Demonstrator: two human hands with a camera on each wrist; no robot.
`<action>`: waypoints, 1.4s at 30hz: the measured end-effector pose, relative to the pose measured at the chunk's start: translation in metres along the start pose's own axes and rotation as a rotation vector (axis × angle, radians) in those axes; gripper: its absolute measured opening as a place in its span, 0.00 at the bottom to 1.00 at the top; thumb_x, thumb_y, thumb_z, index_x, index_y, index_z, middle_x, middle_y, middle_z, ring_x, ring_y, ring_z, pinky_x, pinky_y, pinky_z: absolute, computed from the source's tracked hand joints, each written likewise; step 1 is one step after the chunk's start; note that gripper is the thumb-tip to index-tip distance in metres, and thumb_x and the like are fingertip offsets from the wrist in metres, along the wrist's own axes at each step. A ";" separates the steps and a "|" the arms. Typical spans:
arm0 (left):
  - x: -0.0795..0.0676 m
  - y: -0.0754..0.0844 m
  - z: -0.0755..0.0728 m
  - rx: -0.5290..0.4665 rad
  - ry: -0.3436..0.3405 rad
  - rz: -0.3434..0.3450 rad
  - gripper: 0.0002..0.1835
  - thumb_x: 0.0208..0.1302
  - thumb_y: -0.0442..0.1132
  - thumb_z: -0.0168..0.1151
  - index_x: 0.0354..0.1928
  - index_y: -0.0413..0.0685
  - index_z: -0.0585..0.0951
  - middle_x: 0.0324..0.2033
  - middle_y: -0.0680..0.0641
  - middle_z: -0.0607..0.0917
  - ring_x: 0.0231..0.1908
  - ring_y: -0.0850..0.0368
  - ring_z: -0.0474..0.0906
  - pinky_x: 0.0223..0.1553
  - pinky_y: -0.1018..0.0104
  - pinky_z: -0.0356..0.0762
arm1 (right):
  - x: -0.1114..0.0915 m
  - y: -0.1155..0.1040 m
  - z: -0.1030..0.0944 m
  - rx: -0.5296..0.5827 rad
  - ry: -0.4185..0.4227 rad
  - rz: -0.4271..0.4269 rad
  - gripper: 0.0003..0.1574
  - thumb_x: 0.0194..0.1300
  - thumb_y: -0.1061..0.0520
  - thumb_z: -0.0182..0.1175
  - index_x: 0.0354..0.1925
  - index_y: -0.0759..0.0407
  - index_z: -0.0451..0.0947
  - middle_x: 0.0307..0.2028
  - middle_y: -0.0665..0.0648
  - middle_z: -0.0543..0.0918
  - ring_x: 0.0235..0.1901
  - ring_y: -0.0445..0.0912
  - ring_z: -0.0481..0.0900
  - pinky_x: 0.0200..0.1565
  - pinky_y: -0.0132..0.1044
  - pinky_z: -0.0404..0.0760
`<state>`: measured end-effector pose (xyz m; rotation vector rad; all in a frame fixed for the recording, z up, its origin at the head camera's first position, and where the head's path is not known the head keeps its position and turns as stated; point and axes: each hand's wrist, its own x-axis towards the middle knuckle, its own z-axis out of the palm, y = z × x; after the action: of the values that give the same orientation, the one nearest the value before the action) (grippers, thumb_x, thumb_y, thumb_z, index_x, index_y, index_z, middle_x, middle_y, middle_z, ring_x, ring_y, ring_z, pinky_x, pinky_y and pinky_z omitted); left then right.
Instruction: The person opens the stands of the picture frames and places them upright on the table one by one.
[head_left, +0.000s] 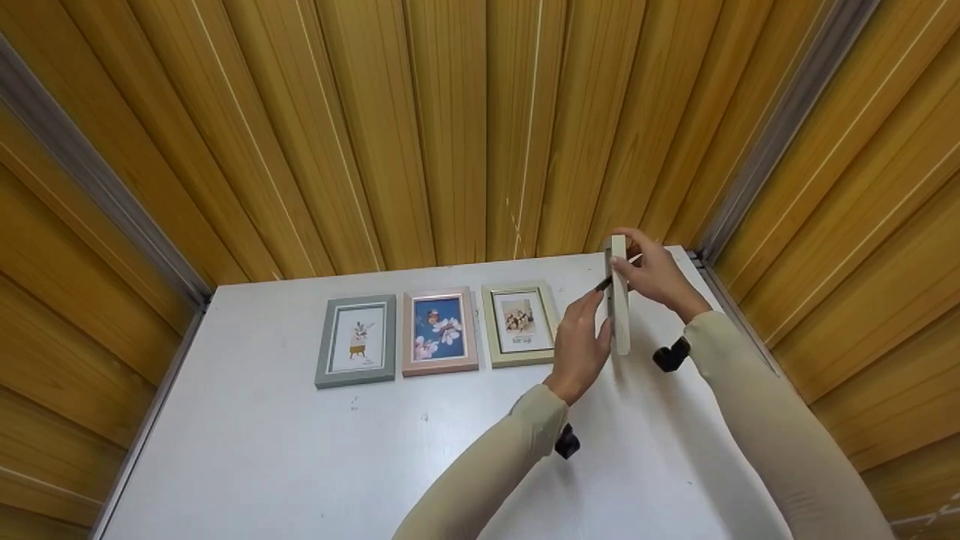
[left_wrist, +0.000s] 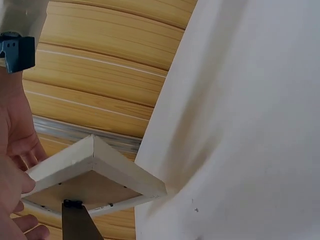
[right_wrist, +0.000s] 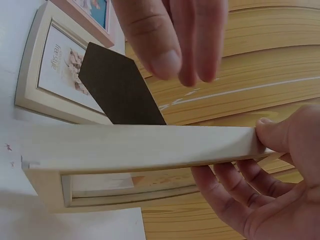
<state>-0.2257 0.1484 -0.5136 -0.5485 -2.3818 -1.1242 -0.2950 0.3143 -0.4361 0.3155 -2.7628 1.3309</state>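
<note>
My right hand [head_left: 660,274] grips a cream picture frame [head_left: 621,319] by its far end, thumb on one edge and fingers beneath in the right wrist view. The frame is on edge, its near end close over the white table. From its backing a dark easel leg [right_wrist: 120,87] sticks out at an angle. My left hand [head_left: 581,341] is beside the back of the frame, its fingers [right_wrist: 150,37] extended just off the leg in the right wrist view. Left of it, another cream frame [head_left: 550,322] with a flower picture rests on the table.
A pink frame [head_left: 441,370] and a grey-green frame [head_left: 324,345] lie farther left in the same row. The white table [head_left: 262,450] meets wood-look panels [head_left: 442,150] at the back and sides. Black wrist devices [head_left: 670,356] hang at both cuffs.
</note>
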 end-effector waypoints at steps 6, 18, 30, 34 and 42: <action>0.003 0.013 0.005 -0.104 -0.070 -0.075 0.33 0.69 0.39 0.69 0.71 0.36 0.71 0.65 0.41 0.79 0.63 0.54 0.77 0.60 0.63 0.78 | 0.000 -0.002 0.000 0.005 0.023 -0.002 0.32 0.77 0.57 0.58 0.74 0.54 0.64 0.48 0.67 0.78 0.44 0.56 0.79 0.35 0.44 0.88; 0.004 0.012 0.012 -0.326 -0.110 -0.318 0.29 0.65 0.37 0.72 0.66 0.38 0.77 0.46 0.43 0.88 0.33 0.65 0.85 0.30 0.79 0.79 | -0.005 -0.004 0.012 -0.049 0.075 -0.030 0.33 0.76 0.53 0.59 0.74 0.53 0.64 0.46 0.68 0.80 0.42 0.57 0.81 0.34 0.44 0.88; 0.005 0.009 0.013 -0.298 -0.101 -0.367 0.21 0.58 0.32 0.75 0.54 0.39 0.84 0.30 0.47 0.88 0.25 0.68 0.79 0.26 0.79 0.74 | -0.006 -0.003 0.021 -0.078 0.079 -0.027 0.33 0.76 0.55 0.60 0.74 0.54 0.64 0.45 0.67 0.81 0.42 0.56 0.83 0.33 0.39 0.85; 0.005 0.008 0.014 -0.305 -0.097 -0.373 0.19 0.58 0.32 0.75 0.52 0.39 0.85 0.30 0.48 0.88 0.26 0.68 0.79 0.26 0.78 0.75 | -0.007 -0.003 0.022 -0.092 0.086 -0.035 0.33 0.76 0.55 0.60 0.74 0.53 0.65 0.45 0.67 0.82 0.41 0.57 0.83 0.36 0.44 0.85; 0.005 0.008 0.014 -0.328 -0.095 -0.386 0.18 0.58 0.31 0.74 0.52 0.40 0.85 0.30 0.47 0.88 0.27 0.68 0.79 0.26 0.78 0.75 | -0.008 -0.003 0.022 -0.107 0.094 -0.027 0.33 0.75 0.55 0.60 0.74 0.53 0.65 0.44 0.67 0.81 0.42 0.58 0.83 0.37 0.47 0.84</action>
<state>-0.2290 0.1647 -0.5142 -0.2496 -2.4637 -1.7106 -0.2855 0.2965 -0.4489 0.2757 -2.7282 1.1553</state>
